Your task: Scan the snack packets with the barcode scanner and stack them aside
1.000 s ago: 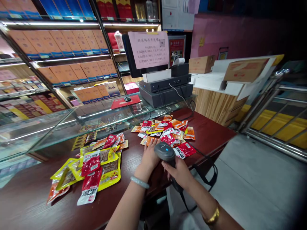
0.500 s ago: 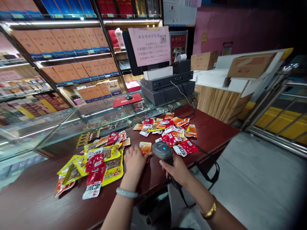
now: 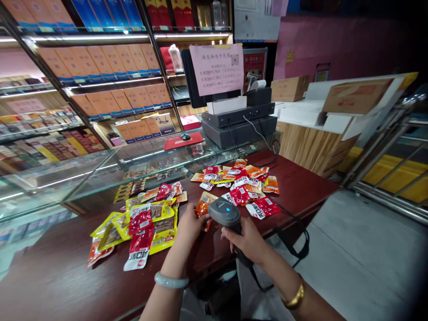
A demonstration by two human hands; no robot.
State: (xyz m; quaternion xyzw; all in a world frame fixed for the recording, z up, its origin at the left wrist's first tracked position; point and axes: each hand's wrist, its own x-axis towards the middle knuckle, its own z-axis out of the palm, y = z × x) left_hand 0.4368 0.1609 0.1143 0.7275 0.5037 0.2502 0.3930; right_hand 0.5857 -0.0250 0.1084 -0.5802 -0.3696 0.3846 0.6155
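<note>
My left hand [image 3: 189, 226] is closed on the edge of an orange snack packet [image 3: 204, 203], its thumb lying across the front. The packet is tilted up at the table's near side, and its lower part is partly hidden by the thumb and scanner. In my right hand [image 3: 250, 240] is a dark grey barcode scanner [image 3: 224, 211] with a blue light on top, its head close to the packet. Left of my left hand lies a pile of yellow, red and orange snack packets [image 3: 139, 218]. Beyond the scanner is another pile of red and orange packets [image 3: 241, 195].
A dark red table [image 3: 63, 267] carries both piles. Behind it stand a glass display counter [image 3: 110, 171], a cash drawer [image 3: 230, 133] and a monitor with a pink notice [image 3: 219, 71]. The scanner's black cable [image 3: 301, 254] loops off the table's right edge.
My left hand has gripped the orange packet, which lay flat on the table, and tilted it up. The scanner has shifted slightly left toward it. The whole view has shifted a little.
</note>
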